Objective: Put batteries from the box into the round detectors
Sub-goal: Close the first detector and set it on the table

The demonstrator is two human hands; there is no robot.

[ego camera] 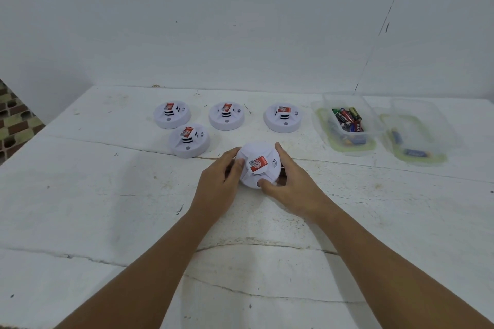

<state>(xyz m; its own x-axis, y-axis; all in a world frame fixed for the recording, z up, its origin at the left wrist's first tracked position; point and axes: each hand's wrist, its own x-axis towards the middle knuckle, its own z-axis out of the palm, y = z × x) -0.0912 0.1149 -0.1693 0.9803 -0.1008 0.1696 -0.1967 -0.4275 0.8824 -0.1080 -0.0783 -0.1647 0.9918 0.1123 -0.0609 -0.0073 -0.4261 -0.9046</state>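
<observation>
A white round detector (pixel 258 153) with a red sticker is held between both hands over the middle of the table, tilted toward me. My left hand (pixel 217 183) grips its left rim, thumb on its top. My right hand (pixel 290 183) grips its right rim, thumb at the front edge. Several more detectors stand behind: one (pixel 172 114) at the back left, one (pixel 226 115) in the middle, one (pixel 282 117) at the right, and one (pixel 189 140) nearer, left of my hands. A clear plastic box (pixel 324 125) at the right holds several batteries (pixel 347 119).
A second clear box (pixel 438 136) with a couple of batteries sits at the far right. The white, cracked table (pixel 107 195) ends at a white wall behind. A brick-patterned surface (pixel 13 120) shows past the table's left edge.
</observation>
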